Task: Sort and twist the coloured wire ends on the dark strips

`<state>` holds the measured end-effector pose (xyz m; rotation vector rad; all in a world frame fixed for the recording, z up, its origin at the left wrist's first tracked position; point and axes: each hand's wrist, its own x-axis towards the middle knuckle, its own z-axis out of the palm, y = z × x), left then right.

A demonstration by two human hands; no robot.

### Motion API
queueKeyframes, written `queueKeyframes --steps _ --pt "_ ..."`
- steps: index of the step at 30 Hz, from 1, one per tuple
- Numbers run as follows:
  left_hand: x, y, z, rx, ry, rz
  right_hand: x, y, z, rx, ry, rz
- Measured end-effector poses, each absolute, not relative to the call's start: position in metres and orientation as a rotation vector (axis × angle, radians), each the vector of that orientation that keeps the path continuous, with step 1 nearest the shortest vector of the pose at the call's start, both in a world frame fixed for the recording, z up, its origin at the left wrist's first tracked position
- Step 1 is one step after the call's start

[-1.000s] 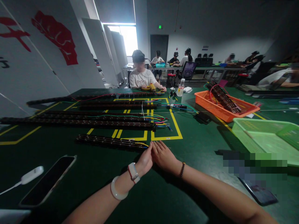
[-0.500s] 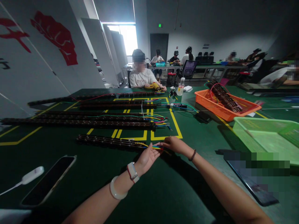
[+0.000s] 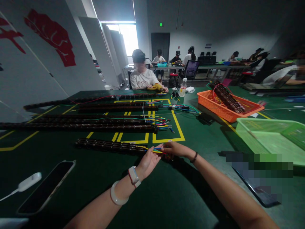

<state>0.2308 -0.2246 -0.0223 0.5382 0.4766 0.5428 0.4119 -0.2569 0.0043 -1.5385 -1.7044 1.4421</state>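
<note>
The right hand (image 3: 175,149) pinches coloured wires (image 3: 156,149) — yellow, blue, red — trailing from a long black strip (image 3: 109,145); the left hand (image 3: 148,161), fingers loose, touches them.

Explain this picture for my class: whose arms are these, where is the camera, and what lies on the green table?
There is no machine: a person wears a camera on the head, so it looks down at their own two arms. The left hand rests open against a bundle of coloured wires at the end of a long black strip; the right hand pinches those wires. On the green table lie more strips, a phone, an orange basket and a green basket.
</note>
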Motion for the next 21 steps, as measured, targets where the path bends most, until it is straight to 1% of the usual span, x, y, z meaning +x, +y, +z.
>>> queueKeyframes --steps 3,5,7,13,17,21 --pt "0.231 -0.225 -0.02 0.531 0.457 0.558 0.409 -0.259 0.0 -1.411 -1.593 1.726" --pt "0.231 -0.225 -0.019 0.524 0.461 0.561 0.409 -0.259 -0.001 -1.355 -1.566 1.777" --pt "0.231 -0.225 -0.018 0.511 0.47 0.55 0.409 -0.259 -0.001 -1.388 -1.595 1.684" --pt "0.232 -0.225 -0.021 0.468 0.528 0.547 0.407 -0.259 0.008 -1.674 -1.847 1.204" --pt "0.232 -0.224 -0.025 0.463 0.486 0.521 0.404 -0.258 0.01 -1.779 -1.944 1.113" --pt "0.232 -0.224 -0.025 0.456 0.441 0.522 0.403 -0.259 0.008 -1.716 -2.025 1.035"
